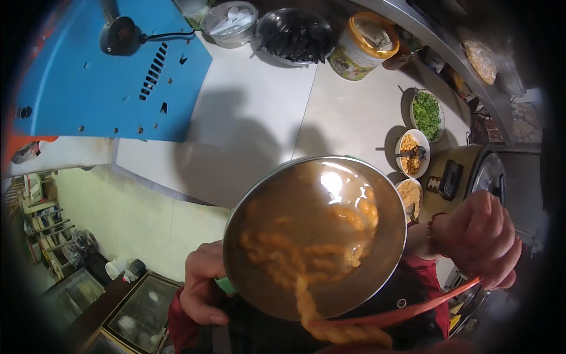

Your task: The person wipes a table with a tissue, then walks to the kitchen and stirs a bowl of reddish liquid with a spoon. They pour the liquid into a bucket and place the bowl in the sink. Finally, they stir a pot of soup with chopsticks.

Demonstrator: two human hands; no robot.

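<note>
A round metal bowl (318, 292) with a green outer side is tipped up in front of my chest. My left hand (203, 278) grips it at its left edge, by a green part that is mostly hidden. Shiny golden-brown strips of food (283, 256) lie inside, partly lost in the bowl's reflections. One long twisted strip (309, 305) hangs over the near rim and reaches the bottom of the view. My right hand (482, 243) holds red chopsticks (411, 309), whose tips meet this strip; whether one or two sticks show is hard to tell.
Along the counter (265, 93) stand bowls of chopped greens (427, 116), yellow beans or nuts (409, 144) and crumbly topping (409, 194). A large pot (442, 163) is at right. Black spoons (296, 40), white spoons (232, 22) and a lidded bucket (362, 48) line the back. A blue panel (115, 97) rises at left.
</note>
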